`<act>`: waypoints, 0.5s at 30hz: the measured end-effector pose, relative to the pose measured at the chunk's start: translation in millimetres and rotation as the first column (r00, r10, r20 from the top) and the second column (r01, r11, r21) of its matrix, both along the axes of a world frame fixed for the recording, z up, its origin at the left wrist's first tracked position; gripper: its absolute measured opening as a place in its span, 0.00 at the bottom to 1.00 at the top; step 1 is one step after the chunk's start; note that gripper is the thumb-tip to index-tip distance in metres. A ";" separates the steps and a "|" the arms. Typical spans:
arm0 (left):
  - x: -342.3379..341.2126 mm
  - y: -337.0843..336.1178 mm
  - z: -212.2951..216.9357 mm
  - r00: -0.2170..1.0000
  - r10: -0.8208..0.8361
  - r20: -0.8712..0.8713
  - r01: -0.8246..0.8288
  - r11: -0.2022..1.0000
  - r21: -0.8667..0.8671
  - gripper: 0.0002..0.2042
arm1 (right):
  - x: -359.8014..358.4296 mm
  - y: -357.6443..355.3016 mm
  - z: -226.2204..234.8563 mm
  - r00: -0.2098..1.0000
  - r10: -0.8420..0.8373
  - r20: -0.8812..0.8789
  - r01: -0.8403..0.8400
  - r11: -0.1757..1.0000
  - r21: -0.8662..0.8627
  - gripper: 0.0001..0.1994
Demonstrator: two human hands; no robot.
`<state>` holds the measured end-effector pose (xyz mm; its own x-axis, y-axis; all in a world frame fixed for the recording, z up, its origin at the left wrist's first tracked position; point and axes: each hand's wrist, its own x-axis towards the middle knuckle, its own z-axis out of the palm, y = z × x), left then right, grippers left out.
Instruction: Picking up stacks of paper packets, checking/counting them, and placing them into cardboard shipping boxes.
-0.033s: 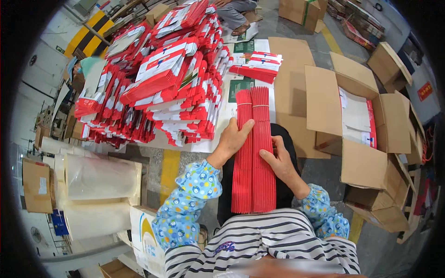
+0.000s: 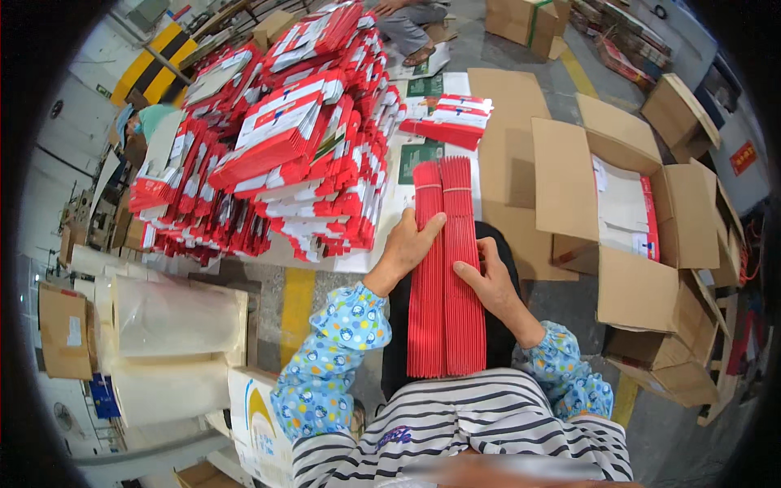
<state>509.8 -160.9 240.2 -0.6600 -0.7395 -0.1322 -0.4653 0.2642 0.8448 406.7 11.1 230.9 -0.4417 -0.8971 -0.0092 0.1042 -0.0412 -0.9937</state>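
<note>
Two long bundles of red paper strips (image 2: 443, 268) lie side by side on my lap, each tied with a thin band near the far end. My left hand (image 2: 404, 248) holds the left edge of the left bundle, thumb on top. My right hand (image 2: 488, 281) presses flat on the right bundle, fingers spread across it. Both forearms wear blue patterned sleeve covers. Beyond the bundles a small stack of red and white packets (image 2: 455, 118) rests on sheets on the floor.
A large heap of red and white packets (image 2: 277, 146) fills the left. An open cardboard box (image 2: 626, 220) with white and red sheets stands on the right, more boxes behind. A person sits at the far top (image 2: 411, 24). Clear plastic bags (image 2: 171, 325) lie at lower left.
</note>
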 end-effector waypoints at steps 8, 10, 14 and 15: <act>-42.6 -59.8 -26.4 0.978 0.183 -0.097 -0.191 0.979 -0.077 0.31 | -49.8 -101.3 -1.6 0.922 -0.118 -0.369 0.175 0.977 0.123 0.30; -46.1 -61.6 -24.8 0.972 0.214 -0.095 -0.221 0.973 -0.067 0.29 | -59.3 -112.8 -2.2 0.916 -0.106 -0.387 0.186 0.967 0.173 0.31; -12.8 -36.1 -27.5 0.834 0.228 -0.503 0.058 0.869 0.491 0.21 | -62.1 -107.6 -13.3 0.978 -0.094 -0.184 0.118 0.986 0.119 0.32; -9.0 -20.0 -28.3 0.823 0.230 -0.518 0.119 0.823 0.555 0.25 | -65.7 -89.4 -33.2 0.994 -0.099 -0.039 0.099 0.995 -0.003 0.31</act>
<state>500.7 -180.9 211.9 -0.7049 -0.6924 -0.1542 0.1169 -0.3279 0.9375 341.0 -78.3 197.8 -0.5282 -0.8491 0.0110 0.0603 -0.0504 -0.9969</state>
